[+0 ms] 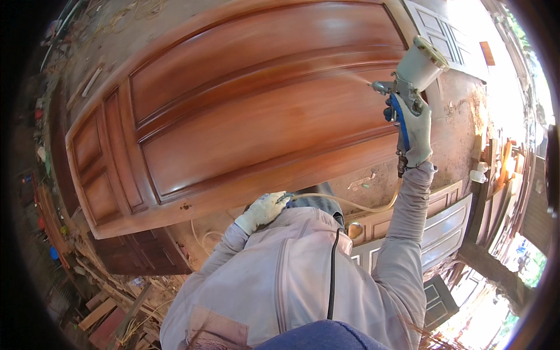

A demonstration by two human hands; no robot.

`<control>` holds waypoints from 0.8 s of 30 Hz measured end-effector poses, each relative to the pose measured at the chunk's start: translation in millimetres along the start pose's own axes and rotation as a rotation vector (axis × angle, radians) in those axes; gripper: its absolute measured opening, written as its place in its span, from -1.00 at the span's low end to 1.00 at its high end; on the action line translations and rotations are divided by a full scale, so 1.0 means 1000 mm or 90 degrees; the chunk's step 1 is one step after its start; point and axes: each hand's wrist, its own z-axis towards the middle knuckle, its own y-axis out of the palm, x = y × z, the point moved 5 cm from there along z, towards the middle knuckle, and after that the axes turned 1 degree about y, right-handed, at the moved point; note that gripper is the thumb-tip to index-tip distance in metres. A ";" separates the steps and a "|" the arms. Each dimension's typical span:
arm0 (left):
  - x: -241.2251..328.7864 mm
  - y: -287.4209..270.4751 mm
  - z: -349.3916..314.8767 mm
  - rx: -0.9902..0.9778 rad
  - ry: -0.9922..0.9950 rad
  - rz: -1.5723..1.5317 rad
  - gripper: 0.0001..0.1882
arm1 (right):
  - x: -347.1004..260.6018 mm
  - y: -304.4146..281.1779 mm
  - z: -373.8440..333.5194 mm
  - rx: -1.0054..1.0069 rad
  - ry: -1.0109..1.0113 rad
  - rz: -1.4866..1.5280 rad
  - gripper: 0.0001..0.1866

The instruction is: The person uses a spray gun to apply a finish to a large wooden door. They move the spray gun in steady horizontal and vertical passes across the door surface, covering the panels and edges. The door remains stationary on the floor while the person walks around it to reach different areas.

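Observation:
My right hand [415,125], in a white and blue work glove, is wrapped round the grip of a metal spray gun [402,88]. A pale cup [421,65] sits on top of the gun. From its nozzle a faint mist drifts left over a large reddish-brown panelled wooden door [251,125], whose surface shines in places. My gloved left hand [263,211] is closed on the thin pale air hose [350,202] at my waist, below the door's near edge. That hose runs right and up to the base of the gun.
Behind the gun leans a grey-white panelled door [446,35]. More panels, one pale grey [446,230], lie at the lower right beside stacked boards [501,192]. A dark brown panel [140,254] and scrap wood [96,312] lie at the lower left.

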 end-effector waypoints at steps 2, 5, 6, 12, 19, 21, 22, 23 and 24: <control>0.012 0.017 0.013 0.023 0.015 0.010 -0.49 | 0.005 -0.035 0.019 0.024 -0.014 -0.047 -0.80; 0.036 0.038 0.038 0.042 0.048 0.055 -0.56 | 0.008 -0.084 0.042 0.067 -0.021 -0.042 -0.77; 0.046 0.041 0.045 0.058 0.061 0.074 -0.60 | 0.007 -0.101 0.050 0.084 -0.021 -0.073 -0.77; 0.079 0.058 0.076 -0.049 0.001 0.053 -0.45 | -0.001 -0.176 0.083 0.204 -0.067 -0.153 -0.80; 0.096 0.065 0.090 -0.032 -0.002 0.023 -0.53 | -0.010 -0.198 0.076 0.300 -0.165 -0.205 -0.80; 0.101 0.064 0.092 -0.049 0.003 0.008 -0.55 | 0.001 -0.204 0.067 0.217 -0.042 -0.206 -0.79; 0.102 0.065 0.094 -0.043 0.036 0.042 -0.55 | 0.007 -0.207 0.060 0.174 0.020 -0.207 -0.79; 0.101 0.067 0.094 -0.038 0.068 0.077 -0.56 | 0.008 -0.202 0.054 0.140 0.006 -0.137 -0.78; 0.101 0.069 0.095 -0.032 0.098 0.112 -0.57 | 0.005 -0.199 0.050 0.135 0.019 -0.139 -0.78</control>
